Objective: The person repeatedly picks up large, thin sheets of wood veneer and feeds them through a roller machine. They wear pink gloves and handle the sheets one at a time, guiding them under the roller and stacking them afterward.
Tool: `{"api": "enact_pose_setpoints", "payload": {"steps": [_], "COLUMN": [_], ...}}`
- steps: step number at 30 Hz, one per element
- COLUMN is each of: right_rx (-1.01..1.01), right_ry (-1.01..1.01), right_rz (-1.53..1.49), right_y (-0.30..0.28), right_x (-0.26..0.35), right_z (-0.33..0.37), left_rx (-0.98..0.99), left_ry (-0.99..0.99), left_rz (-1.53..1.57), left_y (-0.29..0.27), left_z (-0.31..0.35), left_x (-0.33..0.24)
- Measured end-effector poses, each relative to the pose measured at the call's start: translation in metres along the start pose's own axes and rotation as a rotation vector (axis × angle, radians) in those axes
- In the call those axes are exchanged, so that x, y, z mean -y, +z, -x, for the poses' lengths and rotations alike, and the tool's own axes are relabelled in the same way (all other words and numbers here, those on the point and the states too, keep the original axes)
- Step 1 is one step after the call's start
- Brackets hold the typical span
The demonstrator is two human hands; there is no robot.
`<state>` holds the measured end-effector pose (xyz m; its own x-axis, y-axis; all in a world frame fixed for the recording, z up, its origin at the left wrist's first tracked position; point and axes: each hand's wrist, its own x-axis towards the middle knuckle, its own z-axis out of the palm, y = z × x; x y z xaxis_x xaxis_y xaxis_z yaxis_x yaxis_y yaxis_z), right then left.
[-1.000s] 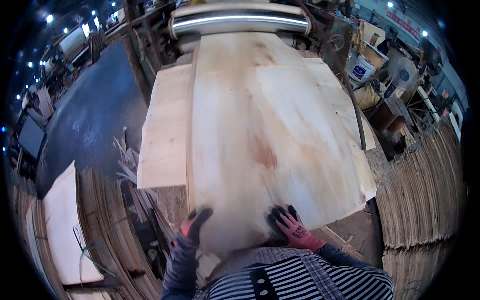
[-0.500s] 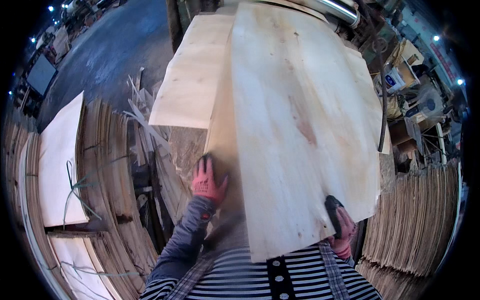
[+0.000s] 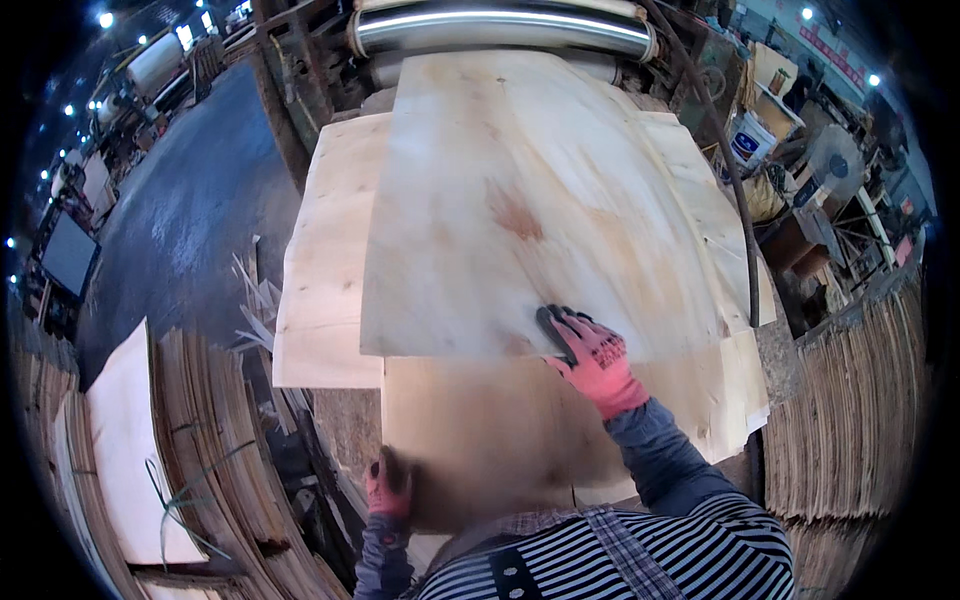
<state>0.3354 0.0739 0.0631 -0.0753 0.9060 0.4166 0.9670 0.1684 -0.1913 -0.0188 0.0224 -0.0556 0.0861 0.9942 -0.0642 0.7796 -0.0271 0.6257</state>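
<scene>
A large, pale wood veneer sheet with a reddish-brown streak lies on top, its far end close to a shiny metal roller. Near this sheet's front edge, my right hand, in a pink glove with dark fingertips, lies flat with the fingers stretched forward. Under it a browner veneer sheet reaches back toward my body. My left hand, gloved alike, touches that lower sheet's left edge. Its fingers look bent and partly blurred, so their grip is unclear. Another pale veneer sheet sticks out at the left.
Bundled veneer stacks tied with green string stand at the left. A tall veneer stack rises at the right. A dark bent bar runs beside the sheets. Wood scraps, a white bucket and a fan are farther off.
The top sheet has slid forward toward the roller, baring more of the browner sheet. My right hand has moved from its near right corner onto its front edge. My left hand has come closer to my body.
</scene>
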Motion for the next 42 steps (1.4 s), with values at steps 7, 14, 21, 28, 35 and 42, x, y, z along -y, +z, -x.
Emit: {"api": "enact_pose_setpoints", "payload": {"steps": [7,14,21,28,35,42], "right_rx": [-0.145,-0.051,0.319,0.359,0.307,0.110], "right_ry": [0.009,0.048,-0.010,0.087,0.079,0.102], "right_rz": [-0.045,-0.067,-0.202,-0.227,-0.211,-0.260], "right_y": [0.051,0.007,-0.088,-0.145,-0.158,-0.128], "right_x": [-0.024,0.020,0.063,0.091,0.114,0.102], "right_z": [-0.087,-0.050,0.048,0.110,0.131,0.076], "left_rx": [0.005,-0.022,0.054,0.033,-0.032,-0.149], "left_ry": [-0.046,0.010,0.199,0.321,0.294,0.120], "left_rz": [0.516,0.149,-0.113,-0.254,-0.144,0.622], "left_y": [0.000,-0.004,-0.017,-0.021,-0.016,-0.030], "left_z": [0.004,0.004,0.005,0.024,0.028,0.010], "left_x": [0.013,0.000,0.001,0.011,0.023,-0.015]}}
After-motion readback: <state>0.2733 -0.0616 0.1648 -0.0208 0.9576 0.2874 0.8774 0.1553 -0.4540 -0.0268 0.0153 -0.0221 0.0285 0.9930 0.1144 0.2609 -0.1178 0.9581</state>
